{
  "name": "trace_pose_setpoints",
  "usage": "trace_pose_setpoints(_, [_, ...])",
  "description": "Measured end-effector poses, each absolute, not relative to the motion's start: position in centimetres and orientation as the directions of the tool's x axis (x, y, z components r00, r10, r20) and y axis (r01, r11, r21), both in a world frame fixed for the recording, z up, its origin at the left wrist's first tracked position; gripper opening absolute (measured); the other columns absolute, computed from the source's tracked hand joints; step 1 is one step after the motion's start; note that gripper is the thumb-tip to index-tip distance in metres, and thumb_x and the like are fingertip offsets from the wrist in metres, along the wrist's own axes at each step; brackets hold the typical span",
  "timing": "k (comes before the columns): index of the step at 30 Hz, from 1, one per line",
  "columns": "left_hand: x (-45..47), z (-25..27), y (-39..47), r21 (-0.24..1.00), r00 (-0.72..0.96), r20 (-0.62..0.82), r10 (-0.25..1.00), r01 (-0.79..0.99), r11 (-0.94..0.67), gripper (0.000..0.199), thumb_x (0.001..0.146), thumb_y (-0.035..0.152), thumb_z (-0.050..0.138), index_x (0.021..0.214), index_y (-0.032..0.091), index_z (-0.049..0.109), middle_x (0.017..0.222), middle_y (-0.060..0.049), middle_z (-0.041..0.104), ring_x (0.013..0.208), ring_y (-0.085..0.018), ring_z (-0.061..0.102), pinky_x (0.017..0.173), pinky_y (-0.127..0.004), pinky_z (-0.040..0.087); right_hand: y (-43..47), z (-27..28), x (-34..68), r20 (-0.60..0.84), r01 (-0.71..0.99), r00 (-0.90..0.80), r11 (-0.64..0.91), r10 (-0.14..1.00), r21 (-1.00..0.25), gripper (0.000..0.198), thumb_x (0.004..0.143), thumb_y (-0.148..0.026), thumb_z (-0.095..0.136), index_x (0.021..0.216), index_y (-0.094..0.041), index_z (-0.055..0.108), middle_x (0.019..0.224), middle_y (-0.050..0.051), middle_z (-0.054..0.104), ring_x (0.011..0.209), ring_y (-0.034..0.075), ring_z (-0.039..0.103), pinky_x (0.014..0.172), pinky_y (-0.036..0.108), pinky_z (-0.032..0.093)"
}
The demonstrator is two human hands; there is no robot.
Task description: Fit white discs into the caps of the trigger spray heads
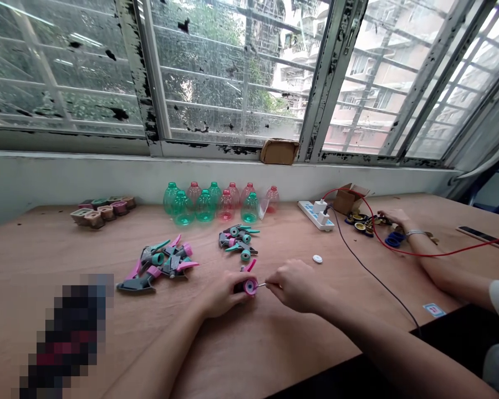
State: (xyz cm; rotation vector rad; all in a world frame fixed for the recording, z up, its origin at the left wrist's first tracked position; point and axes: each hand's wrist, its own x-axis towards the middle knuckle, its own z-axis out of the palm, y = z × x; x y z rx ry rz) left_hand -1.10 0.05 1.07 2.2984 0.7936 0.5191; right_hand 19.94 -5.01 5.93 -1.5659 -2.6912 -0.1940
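The left hand (222,293) rests low over the bench (299,354), its fingers closed around a spray head (250,287) with a pink collar and a pink trigger. The collar's round opening faces the camera, and the trigger points up and away. The right hand (294,285) is just beside it, thumb and fingertips pinching a thin, pale rod (261,285) whose far end meets the collar; whether it goes inside is too small to tell.

Beyond the left hand lies a larger pile (163,266) of grey, pink and green spray heads, and straight ahead a smaller pile (238,241). Behind these, green bottles (183,209) and red bottles (226,206) stand upright near the wall, with small tubs (103,213) clustered well to their left. A white disc (317,259) lies past the right hand, and a power strip (316,215) with two plugs sits farther back.

At the right, a co-worker's hand (394,216) reaches to dark and gold parts (360,226); its fingers are too small to read. Blue rings (395,239) lie near that wrist, and an open box (347,199) stands behind the parts. A red cable (432,255) passes over that forearm.
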Motion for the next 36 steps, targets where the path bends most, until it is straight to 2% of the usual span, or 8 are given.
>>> trace_pose_setpoints(5, [-1.0, 1.1, 0.1, 0.7, 0.732, 0.153, 0.664, 0.394, -0.596, 0.021, 0.082, 0.024, 0.058, 0.101, 0.017, 0.066, 0.081, 0.001, 0.065, 0.074, -0.013, 0.055, 0.068, -0.021, 0.041, -4.4, 3.9, 21.3, 0.211, 0.83, -0.525, 0.551, 0.825, -0.09, 0.03, 0.094, -0.031, 0.045, 0.085, -0.025, 0.073, 0.075, 0.002, 0.073, 0.065, 0.013, 0.062, 0.058, 0.025, 0.028])
trace_pose_setpoints(11, [-0.8, 0.8, 0.4, 0.705, 0.684, 0.149, 0.714, 0.433, -0.561, 0.027, 0.078, 0.026, 0.062, 0.103, 0.017, 0.067, 0.085, -0.001, 0.068, 0.077, -0.014, 0.057, 0.07, -0.022, 0.042, -4.6, 3.9, 21.3, 0.298, 0.828, -0.544, 0.558, 0.784, 0.044, 0.027, 0.094, -0.024, 0.045, 0.083, -0.021, 0.069, 0.079, 0.002, 0.07, 0.072, 0.013, 0.059, 0.057, 0.026, 0.025])
trace_pose_setpoints(15, [-0.7, 0.8, 0.5, 0.706, 0.669, 0.147, 0.729, 0.445, -0.551, 0.03, 0.079, 0.026, 0.06, 0.108, 0.018, 0.067, 0.089, -0.001, 0.069, 0.08, -0.016, 0.059, 0.073, -0.023, 0.044, -4.5, 3.9, 20.7, 0.287, 0.796, -0.603, 0.582, 0.744, 0.166, 0.022, 0.093, -0.016, 0.044, 0.087, -0.019, 0.065, 0.081, 0.003, 0.068, 0.073, 0.015, 0.056, 0.056, 0.027, 0.027])
trace_pose_setpoints(19, [-0.7, 0.9, 0.5, 0.711, 0.661, 0.162, 0.733, 0.437, -0.551, 0.031, 0.079, 0.025, 0.06, 0.108, 0.018, 0.067, 0.09, -0.001, 0.069, 0.081, -0.016, 0.059, 0.076, -0.024, 0.044, -5.3, 3.6, 19.8, 0.28, 0.824, -0.566, 0.524, 0.775, 0.216, 0.02, 0.088, -0.009, 0.045, 0.091, -0.017, 0.064, 0.081, 0.006, 0.067, 0.074, 0.018, 0.057, 0.057, 0.027, 0.031])
trace_pose_setpoints(24, [-0.8, 0.8, 0.5, 0.708, 0.68, 0.167, 0.714, 0.421, -0.566, 0.027, 0.08, 0.024, 0.059, 0.104, 0.017, 0.067, 0.085, 0.0, 0.066, 0.077, -0.014, 0.056, 0.073, -0.023, 0.042, -6.7, 4.9, 18.3, 0.134, 0.875, -0.475, 0.451, 0.87, 0.174, 0.02, 0.081, -0.005, 0.049, 0.085, -0.015, 0.065, 0.078, 0.009, 0.069, 0.068, 0.02, 0.063, 0.051, 0.025, 0.034])
trace_pose_setpoints(28, [-0.7, 1.1, 0.3, 0.687, 0.726, 0.16, 0.669, 0.405, -0.604, 0.02, 0.081, 0.024, 0.057, 0.096, 0.016, 0.068, 0.079, 0.0, 0.062, 0.073, -0.013, 0.052, 0.067, -0.021, 0.04, -6.8, 6.5, 17.8, 0.007, 0.868, -0.473, 0.465, 0.881, 0.173, 0.021, 0.081, -0.007, 0.049, 0.082, -0.015, 0.069, 0.074, 0.011, 0.071, 0.066, 0.02, 0.066, 0.052, 0.024, 0.036])
trace_pose_setpoints(32, [-0.7, 1.4, 0.1, 0.683, 0.73, 0.16, 0.665, 0.404, -0.608, 0.02, 0.081, 0.022, 0.056, 0.096, 0.016, 0.067, 0.079, 0.0, 0.062, 0.073, -0.013, 0.052, 0.067, -0.02, 0.039, -5.7, 7.1, 18.7, 0.017, 0.862, -0.49, 0.482, 0.872, 0.157, 0.023, 0.086, -0.018, 0.051, 0.076, -0.019, 0.071, 0.076, 0.009, 0.072, 0.067, 0.021, 0.067, 0.054, 0.025, 0.035])
trace_pose_setpoints(36, [-0.7, 1.6, 0.0, 0.685, 0.748, 0.157, 0.645, 0.389, -0.617, 0.015, 0.081, 0.022, 0.056, 0.092, 0.016, 0.066, 0.076, 0.002, 0.06, 0.07, -0.012, 0.05, 0.065, -0.019, 0.037, -4.3, 6.4, 20.3, 0.084, 0.846, -0.532, 0.531, 0.842, 0.045, 0.031, 0.089, -0.031, 0.05, 0.07, -0.023, 0.072, 0.07, 0.005, 0.072, 0.066, 0.017, 0.064, 0.053, 0.025, 0.028])
